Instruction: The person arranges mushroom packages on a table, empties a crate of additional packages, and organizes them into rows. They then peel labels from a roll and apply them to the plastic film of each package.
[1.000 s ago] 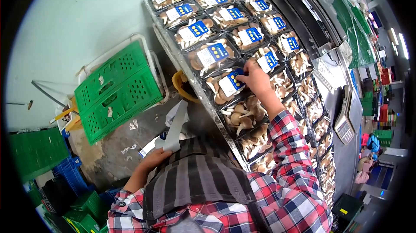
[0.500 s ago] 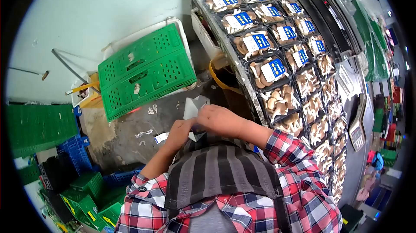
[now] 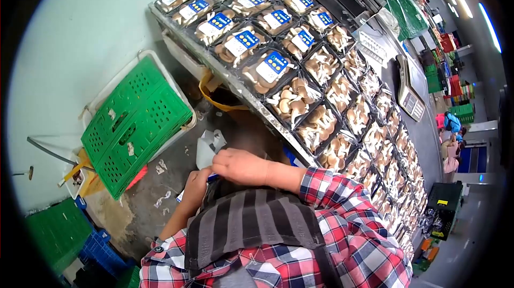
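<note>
Close in front of my apron, my left hand (image 3: 195, 187) and my right hand (image 3: 238, 167) meet, both with fingers closed. Between them is a strip of labels (image 3: 205, 151), its pale backing paper standing up beyond my fingers. A bit of blue and white label shows where the fingertips come together. To the right, black trays of brown mushrooms (image 3: 290, 101) cover a long table in rows. The far trays carry blue and white labels, such as the label on one tray (image 3: 273, 66); the nearer ones show none. My fingertips are partly hidden.
A folded green crate (image 3: 140, 122) lies over a white tub at the left. Under the table edge stands a yellow-rimmed container (image 3: 209, 95). A scale (image 3: 411, 92) sits at the table's far side. Paper scraps (image 3: 160, 167) lie on the floor. Blue crates (image 3: 101, 256) are at lower left.
The view has turned right, so more of the mushroom trays shows and the table appears further left. My hands stay together on the label strip, with less of it showing below my fingers.
</note>
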Available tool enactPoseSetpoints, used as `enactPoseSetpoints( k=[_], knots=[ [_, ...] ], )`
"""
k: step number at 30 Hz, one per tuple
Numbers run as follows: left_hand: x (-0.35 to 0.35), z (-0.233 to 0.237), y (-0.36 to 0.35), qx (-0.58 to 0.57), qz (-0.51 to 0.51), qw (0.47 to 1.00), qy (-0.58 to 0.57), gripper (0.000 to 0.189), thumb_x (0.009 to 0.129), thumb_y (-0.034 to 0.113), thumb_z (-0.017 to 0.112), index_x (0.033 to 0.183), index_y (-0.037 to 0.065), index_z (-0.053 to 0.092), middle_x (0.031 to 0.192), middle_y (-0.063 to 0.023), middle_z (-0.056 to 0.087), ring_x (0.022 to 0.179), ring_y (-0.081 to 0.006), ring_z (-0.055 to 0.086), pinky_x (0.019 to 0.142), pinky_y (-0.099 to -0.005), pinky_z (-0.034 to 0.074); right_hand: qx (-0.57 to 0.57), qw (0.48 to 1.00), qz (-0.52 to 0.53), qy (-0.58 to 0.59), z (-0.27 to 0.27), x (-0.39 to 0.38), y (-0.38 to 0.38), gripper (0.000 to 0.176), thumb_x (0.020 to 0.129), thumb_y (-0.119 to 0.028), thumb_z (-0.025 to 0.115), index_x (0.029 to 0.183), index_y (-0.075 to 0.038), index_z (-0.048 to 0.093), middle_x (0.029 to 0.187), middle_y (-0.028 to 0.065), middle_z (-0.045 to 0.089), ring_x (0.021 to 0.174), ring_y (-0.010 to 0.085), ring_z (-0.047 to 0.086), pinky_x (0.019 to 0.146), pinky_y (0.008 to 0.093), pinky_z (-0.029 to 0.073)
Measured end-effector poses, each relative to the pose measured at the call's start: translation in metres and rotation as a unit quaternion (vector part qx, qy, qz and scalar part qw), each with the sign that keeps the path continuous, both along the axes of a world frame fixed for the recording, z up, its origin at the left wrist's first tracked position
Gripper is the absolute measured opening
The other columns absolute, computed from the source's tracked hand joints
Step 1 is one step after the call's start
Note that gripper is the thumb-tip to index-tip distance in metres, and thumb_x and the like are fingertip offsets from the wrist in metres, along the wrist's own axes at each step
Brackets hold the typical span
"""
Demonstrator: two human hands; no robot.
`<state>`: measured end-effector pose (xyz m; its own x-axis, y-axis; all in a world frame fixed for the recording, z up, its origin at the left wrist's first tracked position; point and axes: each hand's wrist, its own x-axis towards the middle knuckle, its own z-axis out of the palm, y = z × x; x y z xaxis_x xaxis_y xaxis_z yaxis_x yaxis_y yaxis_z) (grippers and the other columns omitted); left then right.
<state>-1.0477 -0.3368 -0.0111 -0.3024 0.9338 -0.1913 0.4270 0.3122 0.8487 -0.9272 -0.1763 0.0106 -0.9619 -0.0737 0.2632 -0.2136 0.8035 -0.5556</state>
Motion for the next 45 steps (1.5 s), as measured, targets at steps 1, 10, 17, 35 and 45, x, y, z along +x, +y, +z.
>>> enactPoseSetpoints(
  k=[1,10,17,35,45],
  knots=[
    [0.000,0.003,0.003,-0.013,0.015,0.999,-0.032,0.024,0.086,0.011,0.042,0.098,0.000,0.060,0.082,-0.0170,0.062,0.077,-0.0218,0.059,0.073,-0.0308,0.043,0.020,1.000,0.012,0.015,0.002,0.001,-0.001,0.013,0.072,-0.013,0.053,0.083,-0.007,0.051,0.084,0.0060,0.050,0.084,0.0233,0.052,0.074,0.0326,0.044],
    [0.001,-0.043,0.018,0.005,0.188,0.977,-0.096,0.029,0.085,0.026,0.048,0.081,0.000,0.062,0.065,-0.0111,0.057,0.066,-0.0171,0.057,0.061,-0.0316,0.042,-0.102,0.990,-0.090,0.031,0.031,0.026,0.037,0.024,0.072,-0.013,0.066,0.087,-0.004,0.051,0.085,0.0111,0.051,0.081,0.0307,0.051,0.068,0.0383,0.044],
    [0.022,0.032,0.027,0.003,0.158,0.975,-0.155,0.028,0.086,0.013,0.040,0.099,-0.003,0.060,0.086,-0.0144,0.066,0.082,-0.0170,0.061,0.076,-0.0273,0.044,-0.057,0.997,0.045,-0.034,0.010,-0.009,0.033,0.017,0.072,-0.010,0.060,0.085,-0.005,0.050,0.087,0.0088,0.051,0.088,0.0277,0.052,0.075,0.0381,0.044],
    [0.037,-0.041,-0.003,-0.064,0.265,0.815,-0.511,0.039,0.087,0.031,0.051,0.105,-0.003,0.057,0.098,-0.0103,0.062,0.091,-0.0216,0.059,0.084,-0.0320,0.044,-0.418,0.795,-0.425,-0.116,0.051,0.135,0.210,0.011,0.085,-0.016,0.060,0.088,-0.010,0.051,0.069,-0.0039,0.055,0.052,0.0035,0.048,0.041,0.0175,0.035],
    [0.050,-0.021,-0.047,-0.158,0.112,0.896,-0.399,0.040,0.085,0.030,0.057,0.114,0.003,0.055,0.096,-0.0034,0.059,0.088,-0.0142,0.052,0.081,-0.0275,0.041,0.116,0.785,-0.520,-0.316,0.001,0.108,0.217,0.062,0.074,-0.044,0.065,0.121,-0.009,0.043,0.078,0.0169,0.065,0.071,0.0339,0.063,0.062,0.0421,0.049]
  ],
)
